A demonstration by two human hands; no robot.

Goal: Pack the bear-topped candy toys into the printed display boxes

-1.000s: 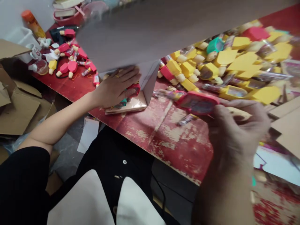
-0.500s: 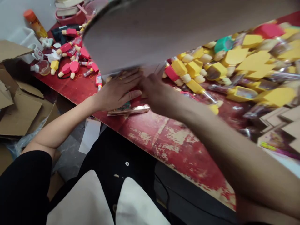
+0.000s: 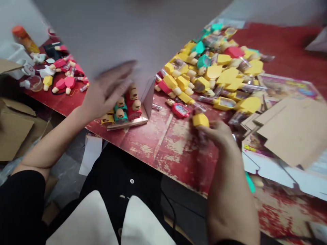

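Fingers stretched out, my left hand (image 3: 109,90) is over the left side of an open cardboard display box (image 3: 146,117), near its raised grey lid (image 3: 122,37). Motion blurs the fingertips, and I cannot tell if they touch the lid. Inside the box stand several doll-headed toys in red (image 3: 134,110), green (image 3: 120,115) and yellow (image 3: 107,119); my hand hides part of them. To the right, my right hand (image 3: 221,134) grips a yellow toy (image 3: 200,119) above the table. A red toy figure (image 3: 181,110) lies on the table between the box and that hand.
A heap of mostly yellow toys (image 3: 214,73) covers the back of the red table (image 3: 173,136). Flat cardboard pieces (image 3: 293,129) lie at the right. Pink toys (image 3: 68,81), a mug (image 3: 27,68) and an orange-capped can (image 3: 25,39) are at the left.
My right hand has left the box and moved right; it now holds a yellow toy. My left hand has lifted slightly, and the toys in the box now show. The view has shifted right.
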